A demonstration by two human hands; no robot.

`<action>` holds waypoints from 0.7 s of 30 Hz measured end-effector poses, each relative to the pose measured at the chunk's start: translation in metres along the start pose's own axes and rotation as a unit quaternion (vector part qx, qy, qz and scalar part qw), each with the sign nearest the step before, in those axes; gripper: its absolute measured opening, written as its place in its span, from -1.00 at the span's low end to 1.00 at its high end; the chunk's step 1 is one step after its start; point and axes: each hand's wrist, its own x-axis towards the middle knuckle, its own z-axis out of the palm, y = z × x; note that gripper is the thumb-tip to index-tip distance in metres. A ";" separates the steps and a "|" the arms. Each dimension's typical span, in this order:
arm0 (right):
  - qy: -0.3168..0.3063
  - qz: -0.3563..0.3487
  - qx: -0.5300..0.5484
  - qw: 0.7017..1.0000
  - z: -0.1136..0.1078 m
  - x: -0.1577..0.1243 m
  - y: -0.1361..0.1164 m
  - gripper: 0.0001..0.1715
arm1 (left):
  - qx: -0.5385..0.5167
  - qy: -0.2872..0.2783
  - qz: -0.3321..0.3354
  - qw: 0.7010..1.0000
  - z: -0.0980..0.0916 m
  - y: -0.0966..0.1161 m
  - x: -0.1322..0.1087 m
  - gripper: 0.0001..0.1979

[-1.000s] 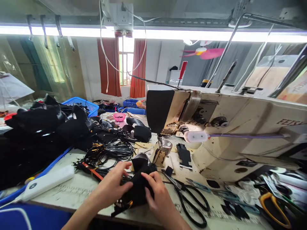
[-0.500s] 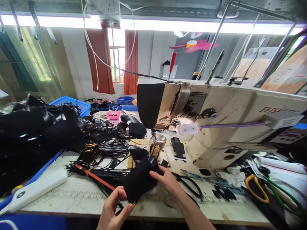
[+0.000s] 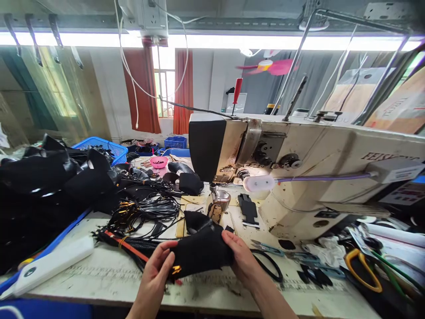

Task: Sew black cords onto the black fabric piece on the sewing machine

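Note:
Between my two hands a black fabric piece (image 3: 202,250) is stretched out above the front of the sewing table (image 3: 109,283). My left hand (image 3: 158,266) is closed on its left edge, where a small gold-coloured bit shows near the thumb. On the right edge my right hand (image 3: 241,254) grips it, thumb on top and fingers hidden behind. A shinier black flap sticks up at the far side of the piece. Just beyond it stands the post of the sewing machine (image 3: 217,201), under the machine head.
Black cords (image 3: 149,212) lie left of the post, and a white tool-like object (image 3: 49,266) further left. A large heap of black pieces (image 3: 36,195) fills the left side. To the right are snips (image 3: 270,249), yellow-handled scissors (image 3: 363,270) and a black flat part (image 3: 248,209).
The black fabric piece has turned from tilted to nearly level and is spread wider. My left hand has risen along its edge; my right hand has moved slightly right. The view has shifted a little.

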 end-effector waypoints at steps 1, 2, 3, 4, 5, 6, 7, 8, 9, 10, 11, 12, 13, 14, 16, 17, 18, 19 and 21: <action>0.061 -0.039 -0.045 0.996 0.000 -0.003 0.000 -0.32 | -0.005 -0.015 0.005 1.000 0.003 0.002 -0.001 -0.50; 0.118 -0.088 -0.091 0.985 0.001 -0.007 -0.001 -0.34 | -0.013 -0.038 0.010 0.999 0.006 0.003 -0.002 -0.43; 0.153 -0.146 -0.133 0.968 0.004 -0.014 -0.002 -0.37 | -0.021 -0.066 0.014 0.998 0.009 0.003 -0.003 -0.37; 0.166 -0.224 -0.189 0.942 0.009 -0.021 -0.003 -0.39 | -0.026 -0.096 0.020 0.995 0.012 0.002 -0.004 -0.31; 0.152 -0.313 -0.257 0.902 0.015 -0.030 -0.006 -0.42 | -0.025 -0.123 0.026 0.992 0.014 0.000 -0.004 -0.27; 0.100 -0.385 -0.314 0.862 0.023 -0.038 -0.008 -0.43 | -0.017 -0.144 0.035 0.989 0.015 -0.003 -0.005 -0.26; 0.055 -0.431 -0.351 0.830 0.031 -0.045 -0.011 -0.53 | -0.004 -0.157 0.044 0.987 0.016 -0.006 -0.006 -0.27; 0.025 -0.449 -0.362 0.816 0.038 -0.051 -0.014 -0.62 | 0.012 -0.161 0.052 0.985 0.016 -0.009 -0.007 -0.29; -0.001 -0.450 -0.355 0.819 0.044 -0.055 -0.018 -0.68 | 0.027 -0.160 0.062 0.985 0.016 -0.013 -0.008 -0.33; -0.013 -0.433 -0.334 0.837 0.049 -0.057 -0.021 -0.71 | 0.040 -0.158 0.071 0.984 0.015 -0.016 -0.009 -0.35; -0.019 -0.403 -0.304 0.863 0.052 -0.058 -0.025 -0.73 | 0.048 -0.159 0.079 0.983 0.014 -0.018 -0.009 -0.34; -0.028 -0.368 -0.274 0.888 0.053 -0.058 -0.028 -0.75 | 0.056 -0.163 0.087 0.981 0.014 -0.019 -0.010 -0.30; -0.037 -0.330 -0.247 0.911 0.054 -0.057 -0.031 -0.76 | 0.071 -0.164 0.093 0.979 0.013 -0.020 -0.010 -0.25; -0.042 -0.294 -0.225 0.928 0.054 -0.057 -0.033 -0.77 | 0.096 -0.157 0.101 0.978 0.013 -0.020 -0.010 -0.21; -0.047 -0.242 -0.196 0.949 0.054 -0.056 -0.034 -0.77 | 0.176 -0.124 0.125 0.969 0.012 -0.018 -0.008 -0.26; -0.047 -0.227 -0.188 0.954 0.054 -0.057 -0.033 -0.77 | 0.218 -0.106 0.143 0.960 0.013 -0.018 -0.006 -0.35; -0.040 -0.219 -0.184 0.957 0.056 -0.058 -0.032 -0.77 | 0.252 -0.093 0.161 0.950 0.014 -0.017 -0.005 -0.47; -0.023 -0.213 -0.187 0.959 0.057 -0.058 -0.030 -0.76 | 0.273 -0.083 0.173 0.943 0.015 -0.017 -0.005 -0.58; 0.017 -0.208 -0.207 0.956 0.061 -0.059 -0.025 -0.71 | 0.283 -0.063 0.174 0.941 0.016 -0.017 -0.005 -0.67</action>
